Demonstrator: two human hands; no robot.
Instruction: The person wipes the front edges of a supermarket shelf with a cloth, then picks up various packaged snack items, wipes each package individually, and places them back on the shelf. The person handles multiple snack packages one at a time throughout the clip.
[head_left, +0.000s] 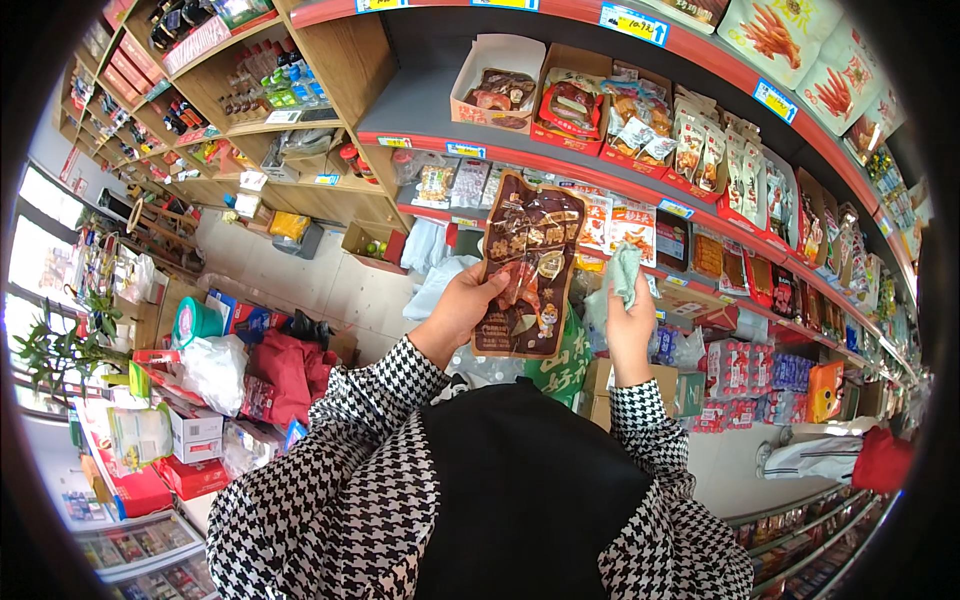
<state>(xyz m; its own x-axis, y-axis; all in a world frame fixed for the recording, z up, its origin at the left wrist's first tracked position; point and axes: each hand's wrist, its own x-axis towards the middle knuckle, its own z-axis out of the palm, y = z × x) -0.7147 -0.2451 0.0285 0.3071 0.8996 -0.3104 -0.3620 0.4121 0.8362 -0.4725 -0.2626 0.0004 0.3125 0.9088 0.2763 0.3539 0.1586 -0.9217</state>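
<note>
My left hand (459, 306) grips the left edge of a brown snack pouch (534, 259), thumb on its printed front. The pouch is upright and faces me, with pictures and writing on it. To the right, my right hand (631, 330) holds a pale green cloth (624, 274), bunched between thumb and fingers and partly hanging down on the left. Cloth and pouch are apart. Behind them is a store shelf (420, 94) with a red front edge. On it stands an open display box (496, 90) with a few dark pouches inside, next to a red box (570, 105) of packaged meat.
More snack boxes (697, 154) line the shelf to the right. Below my hands is a green printed bag (559, 367) beside cartons (600, 390). Shrink-wrapped drinks (739, 371) sit at the lower right. A cluttered counter (135, 487) lies left; a person in red (883, 459) is at far right.
</note>
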